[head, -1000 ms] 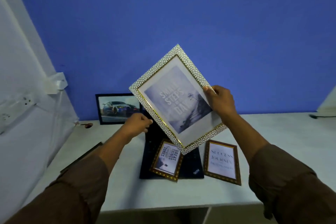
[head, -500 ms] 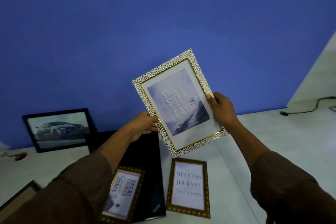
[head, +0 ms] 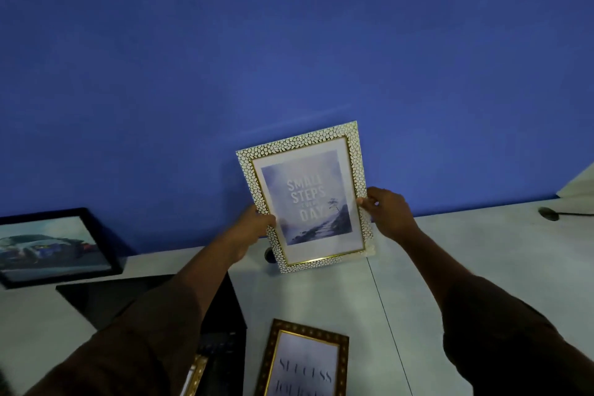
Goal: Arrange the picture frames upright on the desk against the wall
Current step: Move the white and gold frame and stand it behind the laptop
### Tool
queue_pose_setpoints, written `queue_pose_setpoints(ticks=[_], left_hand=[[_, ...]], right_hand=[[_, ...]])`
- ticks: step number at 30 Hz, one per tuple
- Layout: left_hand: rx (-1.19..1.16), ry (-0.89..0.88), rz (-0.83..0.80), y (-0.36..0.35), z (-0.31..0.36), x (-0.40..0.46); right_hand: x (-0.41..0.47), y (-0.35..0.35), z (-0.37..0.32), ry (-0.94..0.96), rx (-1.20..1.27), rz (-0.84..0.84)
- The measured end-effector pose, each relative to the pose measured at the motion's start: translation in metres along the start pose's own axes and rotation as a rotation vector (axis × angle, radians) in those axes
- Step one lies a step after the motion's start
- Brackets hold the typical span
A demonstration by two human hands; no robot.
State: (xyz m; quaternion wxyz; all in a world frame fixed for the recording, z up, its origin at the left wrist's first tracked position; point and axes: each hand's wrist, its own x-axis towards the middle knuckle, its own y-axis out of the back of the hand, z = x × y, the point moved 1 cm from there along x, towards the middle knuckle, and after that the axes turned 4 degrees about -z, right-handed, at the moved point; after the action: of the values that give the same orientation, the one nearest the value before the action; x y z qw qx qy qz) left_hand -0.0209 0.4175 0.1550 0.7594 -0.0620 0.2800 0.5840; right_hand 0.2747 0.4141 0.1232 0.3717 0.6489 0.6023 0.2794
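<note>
- Fingers [head: 269, 221] of the left hand [head: 250, 228] wrap round the left edge of the white frame [head: 305, 196], and they grip it tight.
- Fingers [head: 364, 202] of the right hand [head: 390, 214] pinch the right edge of the same frame, with the thumb on the front.
- So the white frame sits right between the two hands, one hand on each side.
- It stands nearly upright, tipped a little to the left, with its picture facing us.
- Its bottom edge is down at the white surface [head: 466, 251], close to the blue wall [head: 289, 42]. I cannot tell if it touches the wall.
- A black frame [head: 54, 246] with a car picture leans on the wall, well off to the left.
- A brown frame [head: 305, 360] lies flat on the surface, near the bottom, between the two arms.
- A dark flat thing [head: 106, 296] lies under the left arm.
- Both sleeves [head: 514, 347] are brown.
</note>
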Motion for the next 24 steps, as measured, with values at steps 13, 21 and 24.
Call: queue_pose_setpoints(ticks=[13,21,24], left_hand=[[0.137,0.080,0.157,0.002,-0.068,0.114],[0.103,0.123,0.226,-0.025,-0.051,0.087],[0.087,0.179,0.229,-0.033,-0.071,0.074]], right_hand=[[0.066,-0.063,0.045,-0.052,0.090,-0.160],[0.062,-0.064,0.053,-0.106,0.178,-0.179],[0.038,-0.070,0.062,-0.179,0.176,-0.219]])
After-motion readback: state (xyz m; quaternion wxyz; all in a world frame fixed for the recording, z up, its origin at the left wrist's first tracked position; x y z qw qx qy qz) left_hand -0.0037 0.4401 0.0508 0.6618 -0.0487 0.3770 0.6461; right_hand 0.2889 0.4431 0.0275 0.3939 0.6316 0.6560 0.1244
